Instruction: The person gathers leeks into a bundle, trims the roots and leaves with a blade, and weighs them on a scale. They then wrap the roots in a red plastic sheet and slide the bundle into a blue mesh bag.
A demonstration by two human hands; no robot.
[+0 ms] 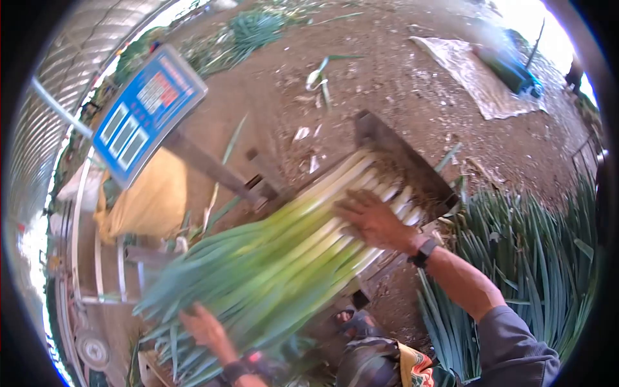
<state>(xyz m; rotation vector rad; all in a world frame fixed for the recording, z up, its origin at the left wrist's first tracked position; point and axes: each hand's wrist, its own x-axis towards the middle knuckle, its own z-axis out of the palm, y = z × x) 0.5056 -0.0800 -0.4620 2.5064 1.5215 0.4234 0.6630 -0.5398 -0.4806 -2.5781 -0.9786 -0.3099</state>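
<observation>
Fingers of the right hand (369,218) spread flat on the white stalks of the leeks (290,258), near the board (403,161) at the scale's (284,193) far edge; left hand (203,326), fingers half curled, touches the green tops at the near edge, under the display (147,113)

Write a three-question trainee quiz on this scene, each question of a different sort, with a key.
1. True or false: the right hand lies flat on the white stalks of the leek bundle.
2. Which part of the bundle is the left hand at? A. the white ends B. the green leaves C. neither
3. Fill in: the blue panel at upper left is the display of a ____.

Key: 1 true; 2 B; 3 scale.
</observation>
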